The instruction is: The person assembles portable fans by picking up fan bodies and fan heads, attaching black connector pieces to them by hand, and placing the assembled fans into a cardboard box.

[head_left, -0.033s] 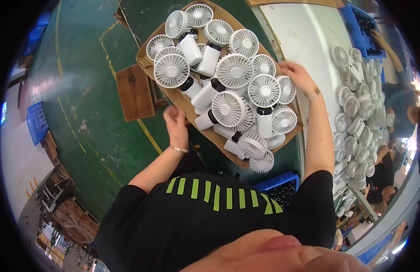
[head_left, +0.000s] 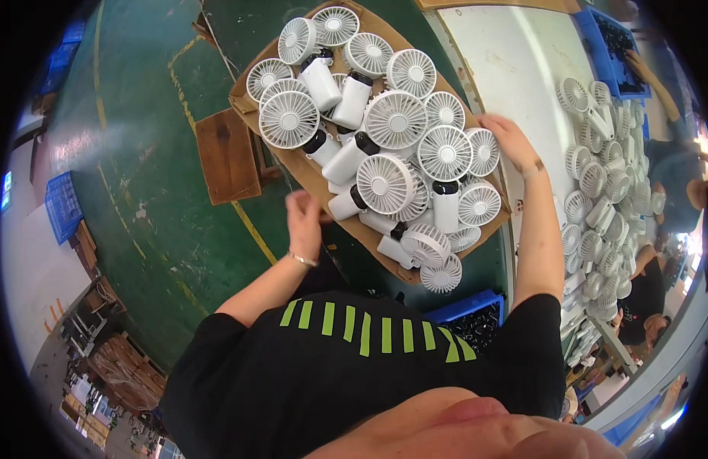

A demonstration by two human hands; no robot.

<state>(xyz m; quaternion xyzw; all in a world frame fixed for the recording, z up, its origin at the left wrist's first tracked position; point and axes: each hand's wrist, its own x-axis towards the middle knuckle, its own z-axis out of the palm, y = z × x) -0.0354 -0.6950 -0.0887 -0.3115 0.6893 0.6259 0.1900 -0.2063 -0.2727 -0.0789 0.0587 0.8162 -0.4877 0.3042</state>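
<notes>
In front of me a shallow cardboard box [head_left: 294, 158] is heaped with white handheld fans [head_left: 397, 120], their round grilles up or tilted and several white handles with black necks showing. At the box's left edge is my left hand [head_left: 303, 224], its fingers bent and smeared by motion; whether they touch the cardboard I cannot tell. My right hand [head_left: 511, 144] lies along the opposite edge, fingers stretched toward the rim beside the outermost fans. No fan is in that hand.
A white worktable [head_left: 514, 53] on the right carries another heap of white fans [head_left: 595, 180] and a blue bin [head_left: 610, 53] of dark parts, where another person's hand reaches in. Another blue bin [head_left: 476, 317] of black parts sits close to me. A brown wooden board [head_left: 228, 157] lies left of the box.
My right hand has shifted slightly toward me along the box's right edge. My left hand has moved a little nearer to me and to the right. The box and fans have not moved.
</notes>
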